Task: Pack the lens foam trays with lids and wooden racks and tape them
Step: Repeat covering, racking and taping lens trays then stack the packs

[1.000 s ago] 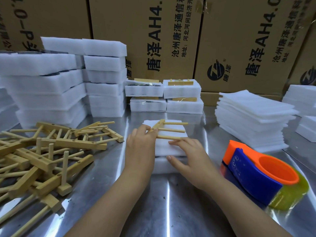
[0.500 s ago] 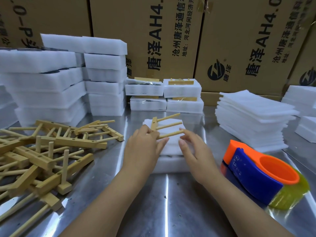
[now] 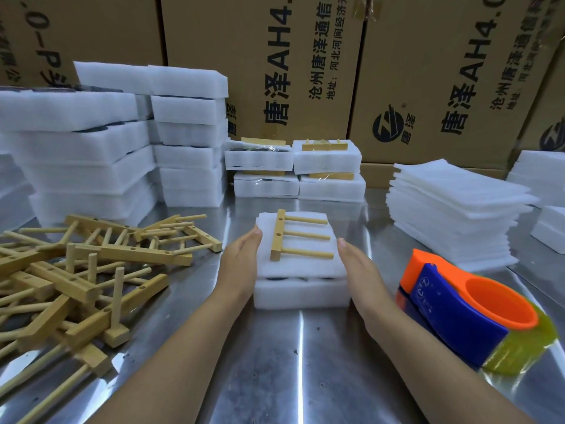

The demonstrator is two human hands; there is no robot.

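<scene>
A white foam tray point(image 3: 301, 293) sits at the table's centre with a thin foam lid point(image 3: 298, 266) on it. A wooden rack point(image 3: 298, 235) with three pegs lies flat on the lid, its bar to the left. My left hand point(image 3: 241, 264) lies with straight fingers against the lid's left edge. My right hand point(image 3: 359, 270) lies the same way against the right edge. Neither hand touches the rack. An orange and blue tape dispenser point(image 3: 467, 307) with yellowish tape stands to the right.
A heap of wooden racks point(image 3: 79, 270) covers the table's left. Stacked foam trays point(image 3: 91, 154) rise behind it. Several taped packs point(image 3: 295, 171) stand at the back centre, a pile of foam lids point(image 3: 455, 206) at the right. Cardboard boxes point(image 3: 305, 65) form the back wall.
Both hands let go of the wooden rack, which now lies flat and straight on the lid. The hands moved apart to the lid's left and right edges.
</scene>
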